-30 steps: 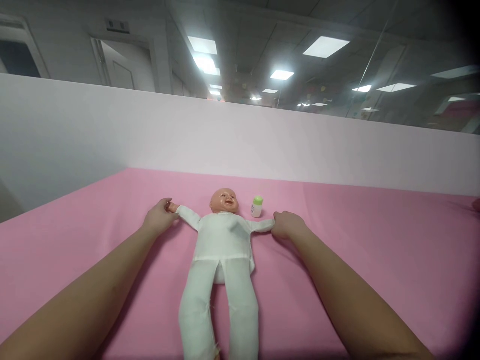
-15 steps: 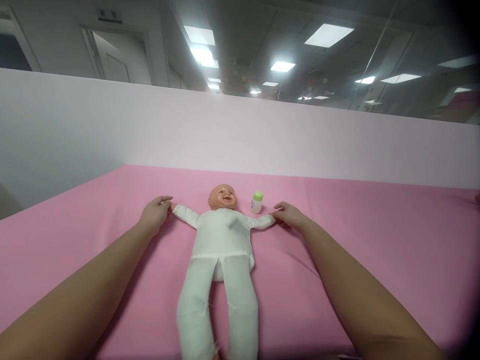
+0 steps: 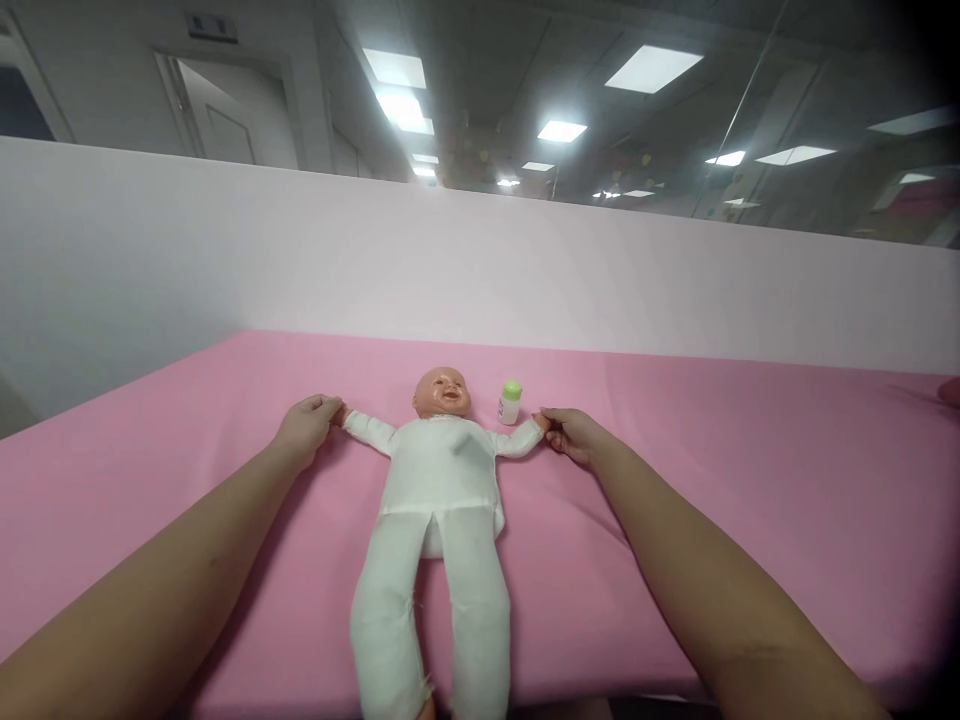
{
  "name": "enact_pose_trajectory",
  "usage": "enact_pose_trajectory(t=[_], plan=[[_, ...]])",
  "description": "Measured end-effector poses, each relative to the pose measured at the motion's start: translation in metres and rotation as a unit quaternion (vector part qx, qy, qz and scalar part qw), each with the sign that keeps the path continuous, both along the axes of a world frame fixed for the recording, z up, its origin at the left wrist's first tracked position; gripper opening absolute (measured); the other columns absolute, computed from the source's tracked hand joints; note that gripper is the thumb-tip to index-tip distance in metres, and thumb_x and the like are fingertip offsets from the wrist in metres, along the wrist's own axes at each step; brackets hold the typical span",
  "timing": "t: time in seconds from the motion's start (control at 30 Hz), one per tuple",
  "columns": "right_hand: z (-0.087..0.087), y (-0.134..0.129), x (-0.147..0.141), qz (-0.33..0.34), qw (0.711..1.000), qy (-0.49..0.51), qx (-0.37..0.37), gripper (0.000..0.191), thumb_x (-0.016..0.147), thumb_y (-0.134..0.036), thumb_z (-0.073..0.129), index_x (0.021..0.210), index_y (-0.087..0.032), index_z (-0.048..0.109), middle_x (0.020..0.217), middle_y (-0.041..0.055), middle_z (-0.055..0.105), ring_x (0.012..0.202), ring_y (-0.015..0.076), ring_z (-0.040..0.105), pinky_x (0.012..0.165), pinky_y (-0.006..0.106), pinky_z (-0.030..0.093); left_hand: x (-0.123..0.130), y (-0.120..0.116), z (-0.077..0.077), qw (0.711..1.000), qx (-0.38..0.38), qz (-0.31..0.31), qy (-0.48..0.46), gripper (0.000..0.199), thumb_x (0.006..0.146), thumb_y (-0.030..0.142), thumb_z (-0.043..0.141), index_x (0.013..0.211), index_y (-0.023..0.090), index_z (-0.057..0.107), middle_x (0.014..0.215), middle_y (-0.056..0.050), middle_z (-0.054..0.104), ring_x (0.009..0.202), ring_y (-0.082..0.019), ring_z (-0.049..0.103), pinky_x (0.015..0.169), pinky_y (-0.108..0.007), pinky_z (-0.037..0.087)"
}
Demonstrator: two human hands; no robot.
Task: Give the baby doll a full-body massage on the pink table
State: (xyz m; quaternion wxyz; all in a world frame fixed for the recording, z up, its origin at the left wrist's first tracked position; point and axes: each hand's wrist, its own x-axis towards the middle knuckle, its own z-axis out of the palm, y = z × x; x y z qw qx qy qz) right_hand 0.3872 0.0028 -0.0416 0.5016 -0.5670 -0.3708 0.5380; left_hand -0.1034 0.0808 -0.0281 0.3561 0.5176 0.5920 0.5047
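A baby doll [image 3: 442,480] in a white cloth body lies face up, its head toward the back wall and its arms spread to the sides. My left hand [image 3: 306,428] pinches the doll's hand on the left, fingers closed. On the other side, the fingers of my right hand [image 3: 571,434] are closed around the doll's other hand. A small white bottle [image 3: 509,405] with a green cap stands upright beside the doll's head, close to my right hand but apart from it.
The doll lies on a pink padded surface [image 3: 675,480]. Behind it runs a low white wall [image 3: 480,270], with glass and ceiling lights above. At the far right edge, part of a reddish object [image 3: 949,391] shows; its kind is unclear.
The doll's arm on the right is now raised slightly, with my right hand still holding it. My left hand keeps its hold; the view has shifted slightly.
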Motion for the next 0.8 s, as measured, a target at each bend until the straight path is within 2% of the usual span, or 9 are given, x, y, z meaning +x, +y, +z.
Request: enact_pose_trajectory(t=[0.07,0.13,0.2,0.3,0.37,0.47,0.53,0.63,0.8], plan=[[0.0,0.0,-0.001,0.007,1.0,0.024,0.006,0.015,0.092,-0.029,0.068,0.088,-0.015,0.068,0.069,0.0045,0.06,0.053,0.0104,0.049,0.043,0.02,0.044,0.0,0.0,-0.001,1.0,0.002,0.011,0.02,0.035,0.076,0.054,0.072,0.071,0.021,0.059,0.058,0.001,0.054,0.047,-0.013,0.04,0.042,-0.023,0.031],[0.0,-0.001,-0.001,0.016,0.999,0.042,0.012,0.014,0.092,-0.029,0.069,0.089,-0.015,0.069,0.072,0.0049,0.061,0.055,0.0113,0.051,0.044,0.021,0.046,0.0,0.0,-0.003,1.0,0.009,0.012,0.024,0.035,0.077,0.054,0.072,0.075,0.022,0.061,0.06,0.0,0.057,0.048,-0.013,0.043,0.042,-0.023,0.033],[-0.001,-0.002,-0.001,0.026,0.998,0.055,0.021,0.012,0.09,-0.028,0.071,0.089,-0.016,0.069,0.074,0.0048,0.062,0.058,0.0118,0.052,0.047,0.021,0.047,0.0,0.001,-0.005,1.0,0.021,0.004,0.004,0.032,0.075,0.048,0.073,0.093,0.022,0.066,0.067,0.0,0.062,0.051,-0.014,0.049,0.045,-0.024,0.038],[-0.002,-0.004,0.001,0.038,0.997,0.062,0.035,0.01,0.087,-0.025,0.073,0.089,-0.017,0.068,0.076,0.0031,0.062,0.059,0.0108,0.052,0.048,0.02,0.047,-0.001,0.005,-0.008,0.999,0.034,0.009,-0.009,0.059,0.072,0.038,0.074,0.128,0.024,0.062,0.079,-0.002,0.069,0.056,-0.016,0.057,0.05,-0.026,0.046],[-0.002,-0.005,0.001,0.04,0.997,0.058,0.038,0.011,0.086,-0.026,0.073,0.089,-0.017,0.068,0.073,0.0013,0.059,0.055,0.0091,0.048,0.044,0.019,0.041,-0.002,0.008,-0.01,0.999,0.022,0.025,0.007,0.067,0.071,0.036,0.073,0.135,0.022,0.06,0.083,-0.004,0.07,0.058,-0.018,0.061,0.053,-0.028,0.049],[-0.003,-0.008,0.001,0.037,0.998,0.045,0.032,0.014,0.084,-0.028,0.074,0.085,-0.016,0.066,0.066,-0.0017,0.052,0.049,0.0065,0.035,0.038,0.018,0.027,-0.004,0.012,-0.012,0.999,0.001,0.033,0.018,0.055,0.069,0.035,0.072,0.121,0.019,0.069,0.08,-0.006,0.071,0.06,-0.019,0.062,0.053,-0.029,0.049],[-0.003,-0.01,0.001,0.036,0.998,0.035,0.034,0.019,0.08,-0.027,0.079,0.079,-0.016,0.063,0.064,-0.0023,0.05,0.049,0.0059,0.033,0.038,0.018,0.022,-0.005,0.013,-0.013,1.0,-0.003,0.026,0.01,0.044,0.068,0.035,0.072,0.109,0.019,0.074,0.078,-0.006,0.071,0.061,-0.02,0.062,0.053,-0.029,0.048],[-0.005,-0.013,-0.001,0.027,0.998,0.029,0.058,0.027,0.074,-0.029,0.085,0.078,-0.017,0.061,0.066,-0.0022,0.052,0.052,0.0064,0.036,0.041,0.017,0.026,-0.007,0.012,-0.013,1.0,0.0,0.016,-0.01,0.034,0.068,0.035,0.072,0.097,0.019,0.074,0.079,-0.006,0.071,0.062,-0.019,0.063,0.055,-0.029,0.05],[-0.012,-0.015,-0.002,-0.012,0.995,0.019,0.096,0.037,0.072,-0.042,0.088,0.084,-0.019,0.061,0.063,-0.0049,0.05,0.05,0.0065,0.035,0.042,0.019,0.026,-0.009,0.006,-0.01,0.998,0.013,-0.002,-0.063,0.031,0.069,0.039,0.075,0.093,0.02,0.073,0.079,-0.004,0.07,0.061,-0.017,0.061,0.057,-0.027,0.051]])
